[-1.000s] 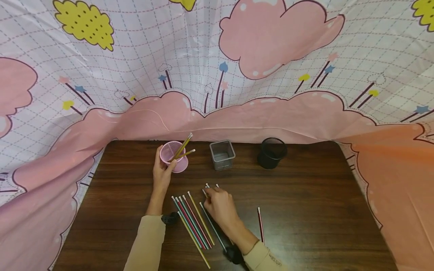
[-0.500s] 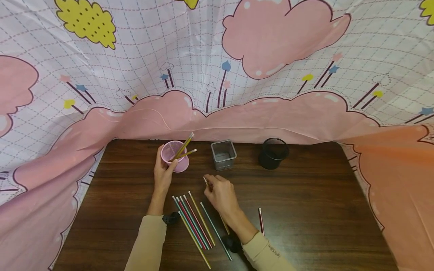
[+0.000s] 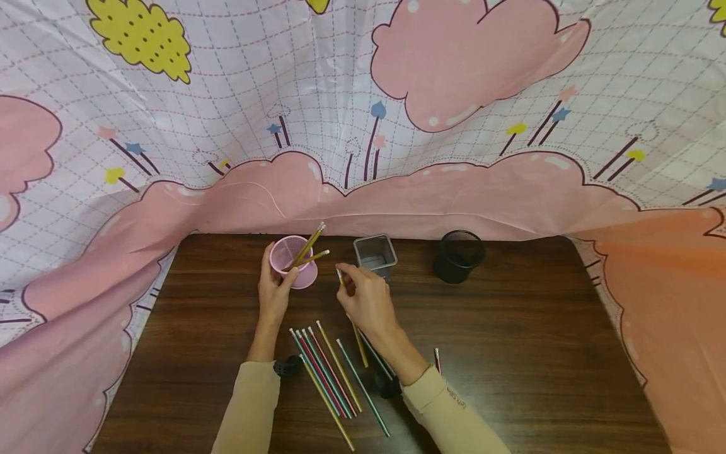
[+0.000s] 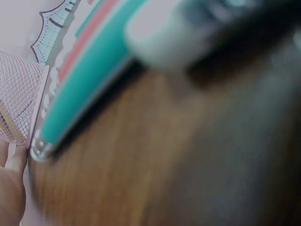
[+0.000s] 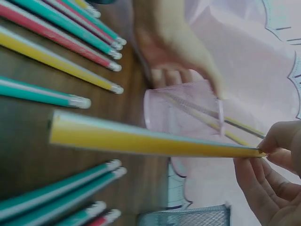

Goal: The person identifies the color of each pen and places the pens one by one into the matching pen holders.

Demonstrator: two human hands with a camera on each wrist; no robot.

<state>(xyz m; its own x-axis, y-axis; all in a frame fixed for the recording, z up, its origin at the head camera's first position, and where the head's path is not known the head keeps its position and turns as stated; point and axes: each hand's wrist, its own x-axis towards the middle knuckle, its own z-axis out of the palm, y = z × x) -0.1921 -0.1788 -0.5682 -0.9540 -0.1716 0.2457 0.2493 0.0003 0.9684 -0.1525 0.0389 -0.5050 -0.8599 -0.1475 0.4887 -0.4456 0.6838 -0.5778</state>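
On the left of the head view, my left hand (image 3: 275,293) holds the side of a pink mesh pencil cup (image 5: 162,115). Yellow pencils (image 3: 311,238) lean inside the cup with their eraser ends above the rim. My right hand (image 3: 371,302) pinches another yellow pencil (image 5: 155,143) near its eraser end, fingertips and thumb together. That pencil slants down toward the table in front of the grey square container. In the left wrist view, the left hand (image 4: 10,193) shows only partly beside the cup's mesh.
Several green, red and yellow pencils (image 3: 339,366) lie side by side at front centre. More green pencils (image 5: 61,188) lie partly under my right wrist, and a red pencil (image 3: 437,359) farther right. The grey square container (image 3: 388,244) and a black mesh cup (image 3: 452,270) stand at the back.
My right hand has picked up the yellow pencil and moved it away from me, toward the grey container. The left hand stays on the pink cup.
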